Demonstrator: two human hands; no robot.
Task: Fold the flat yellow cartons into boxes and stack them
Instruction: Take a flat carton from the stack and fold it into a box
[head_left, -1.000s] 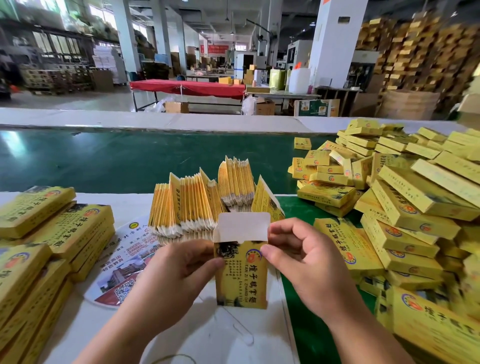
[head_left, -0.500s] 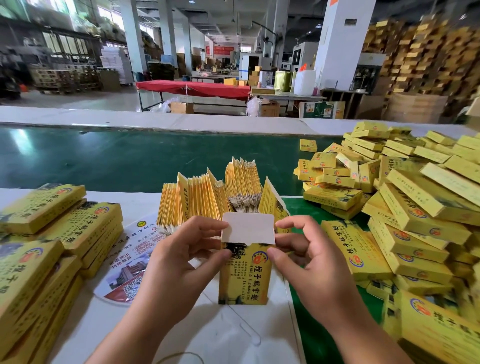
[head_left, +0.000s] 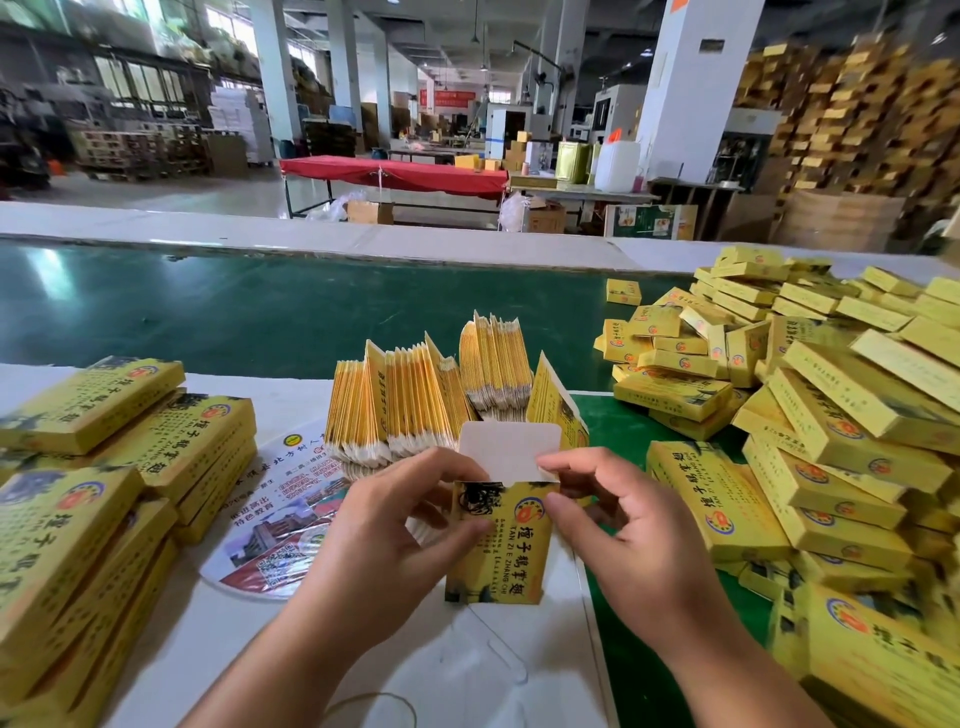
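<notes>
1. The left hand (head_left: 395, 535) has a closed grip on the upper left edge of a yellow carton (head_left: 498, 545), thumb on the printed front and fingers behind.
2. The right hand (head_left: 623, 525) has a closed grip on the carton's upper right corner, thumb on the front and forefinger at the base of the white top flap (head_left: 509, 449).
3. The carton stands upright between both hands, just above the white desk (head_left: 270, 639), with its flap raised and open.
4. Just behind the hands, flat cartons (head_left: 415, 410) stand on edge in fanned bundles.
5. A printed round fan (head_left: 280, 514) lies on the desk, to the left of the hands.
6. Neat stacks of folded boxes (head_left: 104, 467) sit at the left.
7. A loose heap of folded boxes (head_left: 831, 415) fills the right side, over a green belt (head_left: 260, 312).
</notes>
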